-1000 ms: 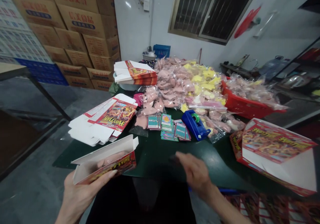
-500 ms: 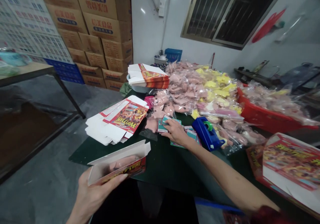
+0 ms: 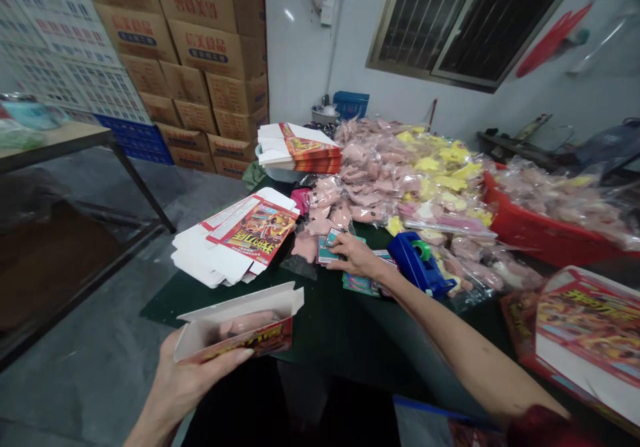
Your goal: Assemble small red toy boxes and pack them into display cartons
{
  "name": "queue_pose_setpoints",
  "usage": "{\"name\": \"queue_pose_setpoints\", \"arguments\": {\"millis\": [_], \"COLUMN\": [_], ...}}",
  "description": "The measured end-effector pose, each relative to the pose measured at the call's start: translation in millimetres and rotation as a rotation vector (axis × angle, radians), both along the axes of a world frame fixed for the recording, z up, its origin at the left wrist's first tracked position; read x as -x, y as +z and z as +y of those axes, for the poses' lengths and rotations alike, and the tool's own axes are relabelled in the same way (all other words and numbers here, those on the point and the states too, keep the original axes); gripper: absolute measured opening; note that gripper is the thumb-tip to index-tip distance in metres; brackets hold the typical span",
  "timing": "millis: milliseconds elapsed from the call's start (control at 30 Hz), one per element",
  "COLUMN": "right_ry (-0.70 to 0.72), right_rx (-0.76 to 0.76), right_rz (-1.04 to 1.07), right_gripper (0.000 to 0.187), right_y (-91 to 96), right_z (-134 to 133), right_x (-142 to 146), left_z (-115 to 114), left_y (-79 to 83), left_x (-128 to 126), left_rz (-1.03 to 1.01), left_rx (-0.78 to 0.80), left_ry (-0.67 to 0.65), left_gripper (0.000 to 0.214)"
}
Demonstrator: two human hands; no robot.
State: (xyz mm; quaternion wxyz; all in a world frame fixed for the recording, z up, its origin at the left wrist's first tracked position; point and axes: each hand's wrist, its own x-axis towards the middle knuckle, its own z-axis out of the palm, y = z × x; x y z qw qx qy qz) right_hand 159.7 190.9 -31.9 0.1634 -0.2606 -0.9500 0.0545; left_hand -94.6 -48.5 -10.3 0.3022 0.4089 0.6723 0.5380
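My left hand (image 3: 193,380) grips an open red and white carton (image 3: 235,324) at the table's near edge; pink packets lie inside it. My right hand (image 3: 356,255) is stretched out over the dark green table (image 3: 325,327), fingers pinched on a small teal card (image 3: 327,242) from the spread of cards (image 3: 360,280). Just right of that hand stands a blue tape dispenser (image 3: 417,264). A heap of pink and yellow bagged toys (image 3: 400,174) lies behind the cards.
Flat unfolded cartons (image 3: 233,237) lie at the left of the table, another stack (image 3: 300,147) at the back. A red basket (image 3: 540,234) of bagged toys and a large printed box (image 3: 590,327) sit at the right. Brown shipping boxes (image 3: 200,67) are piled against the wall.
My right hand reached forward from the near edge to the cards and pinched one. My left hand kept hold of the open carton. The view shifted a little to the left.
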Motion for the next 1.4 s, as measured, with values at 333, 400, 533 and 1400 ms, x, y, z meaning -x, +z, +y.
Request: {"name": "queue_pose_setpoints", "arguments": {"millis": [333, 400, 533, 1400], "right_ry": [-0.012, 0.004, -0.055, -0.215], "right_rx": [0.010, -0.003, -0.083, -0.294], "right_rz": [-0.019, -0.020, 0.050, 0.233], "right_gripper": [0.020, 0.018, 0.022, 0.023], "right_y": [8.5, 10.2, 0.7, -8.0], "right_z": [10.8, 7.0, -15.0, -37.7], "right_x": [-0.2, 0.8, 7.1, 14.4], "left_z": [3.8, 4.1, 2.5, 23.3], "left_y": [-0.4, -0.7, -2.5, -1.5], "left_x": [2.7, 3.3, 4.2, -26.6], "left_rz": [-0.006, -0.005, 0.039, -0.174], "left_rx": [-0.036, -0.042, -0.056, -0.186], "left_ry": [-0.028, -0.036, -0.011, 0.054], "left_gripper": [0.031, 0.031, 0.030, 0.034]}}
